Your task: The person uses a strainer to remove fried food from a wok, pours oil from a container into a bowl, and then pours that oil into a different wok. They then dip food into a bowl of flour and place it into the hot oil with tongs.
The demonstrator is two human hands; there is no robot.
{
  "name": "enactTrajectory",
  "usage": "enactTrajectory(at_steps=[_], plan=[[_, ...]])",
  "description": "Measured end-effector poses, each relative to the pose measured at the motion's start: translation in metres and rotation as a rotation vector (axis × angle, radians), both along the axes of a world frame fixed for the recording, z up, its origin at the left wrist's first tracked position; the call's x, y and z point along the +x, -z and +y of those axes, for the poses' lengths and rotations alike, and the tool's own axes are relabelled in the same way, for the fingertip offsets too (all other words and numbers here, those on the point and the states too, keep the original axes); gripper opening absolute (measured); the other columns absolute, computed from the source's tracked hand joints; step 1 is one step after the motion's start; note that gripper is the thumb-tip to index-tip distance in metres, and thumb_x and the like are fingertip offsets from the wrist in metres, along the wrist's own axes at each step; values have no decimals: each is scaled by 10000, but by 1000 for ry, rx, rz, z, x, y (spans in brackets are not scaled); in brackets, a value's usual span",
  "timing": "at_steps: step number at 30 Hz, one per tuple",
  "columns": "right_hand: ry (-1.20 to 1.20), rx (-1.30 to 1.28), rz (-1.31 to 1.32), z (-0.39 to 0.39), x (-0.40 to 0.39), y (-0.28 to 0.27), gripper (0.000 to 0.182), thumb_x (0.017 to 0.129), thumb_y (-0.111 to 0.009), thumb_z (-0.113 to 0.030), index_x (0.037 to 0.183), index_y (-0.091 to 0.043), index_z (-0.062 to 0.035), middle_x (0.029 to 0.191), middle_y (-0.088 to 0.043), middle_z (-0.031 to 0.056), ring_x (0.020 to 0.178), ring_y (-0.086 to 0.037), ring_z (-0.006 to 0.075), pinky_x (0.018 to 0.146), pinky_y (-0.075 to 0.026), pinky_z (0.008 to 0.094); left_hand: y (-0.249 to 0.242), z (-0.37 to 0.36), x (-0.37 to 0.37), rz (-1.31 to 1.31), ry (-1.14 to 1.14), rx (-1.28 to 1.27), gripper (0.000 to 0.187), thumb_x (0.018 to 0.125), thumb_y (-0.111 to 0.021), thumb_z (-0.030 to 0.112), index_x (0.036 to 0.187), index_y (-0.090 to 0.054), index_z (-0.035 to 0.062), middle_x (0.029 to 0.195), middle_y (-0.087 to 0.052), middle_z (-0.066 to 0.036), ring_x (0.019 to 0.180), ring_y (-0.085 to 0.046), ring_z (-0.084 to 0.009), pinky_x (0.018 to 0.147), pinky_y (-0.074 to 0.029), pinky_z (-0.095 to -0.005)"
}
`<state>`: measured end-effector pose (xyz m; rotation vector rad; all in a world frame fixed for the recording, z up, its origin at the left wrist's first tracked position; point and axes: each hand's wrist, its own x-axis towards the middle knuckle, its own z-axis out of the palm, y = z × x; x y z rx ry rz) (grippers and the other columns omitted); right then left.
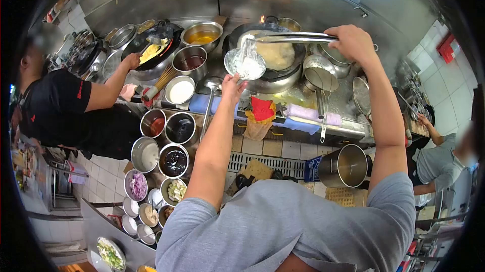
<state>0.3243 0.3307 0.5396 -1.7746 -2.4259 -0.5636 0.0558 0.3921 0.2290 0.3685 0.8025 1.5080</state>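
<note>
Stovetop (pixel 345 101): bowl (pixel 231 62) in left hand (pixel 234 88)

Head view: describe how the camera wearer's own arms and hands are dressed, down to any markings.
The left hand and right hand show no gloves. Both forearms are uncovered, with no watch or bracelet visible. The short, loose sleeves are plain grey, matching the shirt, with no visible markings.
</note>
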Motion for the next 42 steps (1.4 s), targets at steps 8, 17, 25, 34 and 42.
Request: enactTrajectory(at_steps=[8,17,25,34,42], plan=[[69,128,233,3,31,-34,330,732,-624,-247,1057,-594,-195,938,-619,100,890,-571,286,759,-454,388,-9,24,1,33,-33,-61,149,846,-532,133,797,-394,100,806,-521,-72,653,-596,-247,490,-517,-263],[214,143,314,46,90,-42,362,737,-622,-273,1092,-575,-221,1016,-604,86,959,-558,265,802,-444,374,5,21,-26,133,-59,-96,157,845,-528,133,791,-387,91,787,-528,-94,625,-591,-237,460,-506,-254],[259,-83,98,128,88,35,338,700,-645,-252,1031,-605,-195,1027,-606,56,977,-560,252,815,-451,384,-12,-16,-65,173,-37,-79,169,836,-531,113,755,-383,104,779,-538,-89,636,-598,-235,498,-504,-267],[41,-53,-8,103,-38,29,306,681,-633,-176,978,-615,-110,975,-607,144,913,-582,313,749,-480,393,2,-40,-109,294,-59,-70,193,837,-547,127,716,-396,126,704,-532,-39,573,-577,-190,460,-446,-275],[-317,-98,-374,49,-97,37,315,642,-667,-158,954,-627,-154,882,-630,101,838,-603,279,701,-486,384,-23,-27,-115,583,224,54,203,828,-570,167,728,-397,128,673,-505,-1,572,-570,-164,507,-450,-259]])
